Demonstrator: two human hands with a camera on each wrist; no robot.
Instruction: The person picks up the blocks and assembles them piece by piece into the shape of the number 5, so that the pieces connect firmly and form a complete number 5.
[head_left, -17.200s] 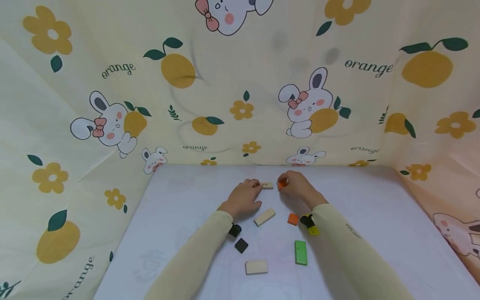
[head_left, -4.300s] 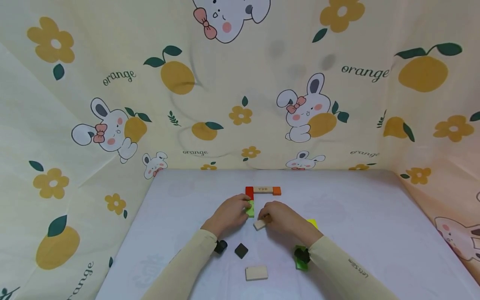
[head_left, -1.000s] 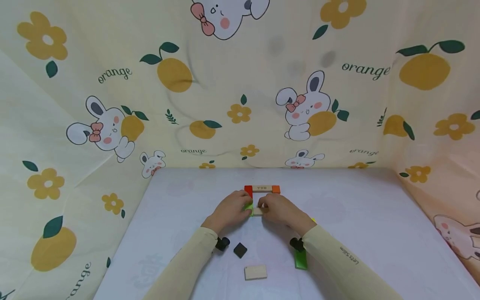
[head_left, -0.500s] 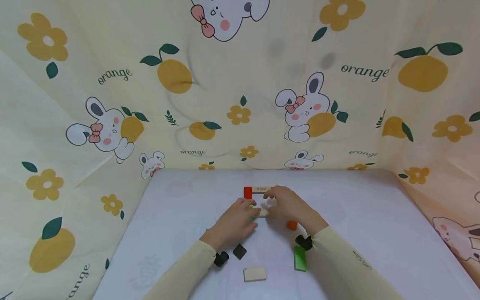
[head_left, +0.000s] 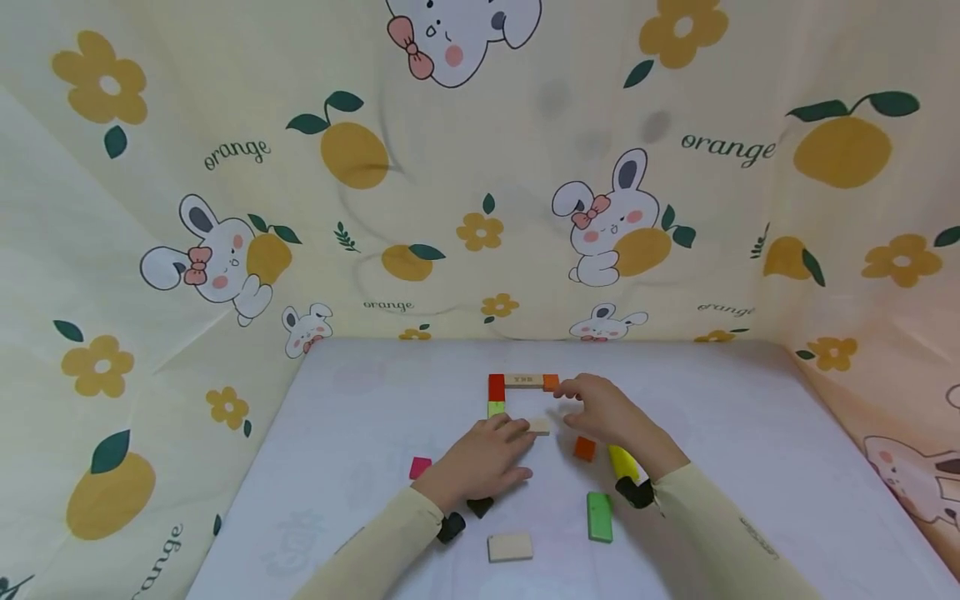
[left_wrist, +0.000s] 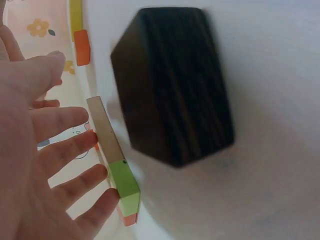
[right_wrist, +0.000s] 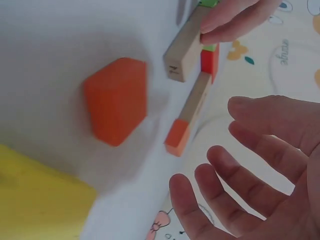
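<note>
Assembly status: partial. On the white surface [head_left: 720, 433], five blocks formed one bracket-shaped run. The red block [head_left: 497, 387] sat at the far left corner; the lettered wooden block [head_left: 523, 381] extended right from it and ended at the far orange block [head_left: 551, 382]. The light green block [head_left: 496, 408] continued from the red block toward the near side, and the middle wooden block [head_left: 539, 427] led right from there. These placements appeared complete. The right side was unfilled – no block linked the far orange block with the middle wooden block.

Left hand [head_left: 483, 462]: fingers spread, pinching nothing, fingertips at the light green block and the middle wooden block; whether they pressed could not be told. Right hand [head_left: 611, 412]: fingers apart and loosely bent, holding nothing, just beside the far orange block.

Six visible blocks lay loose and were judged unused: the near orange block [head_left: 585, 449] and the yellow block [head_left: 623, 463] by the right hand, the long green block [head_left: 599, 517] nearer, the near wooden block [head_left: 510, 547], the partly hidden black block [head_left: 480, 507], and the pink block [head_left: 420, 467] at left. Roughly half the placing seemed done – whether every loose block belonged in the run could not be determined
</note>
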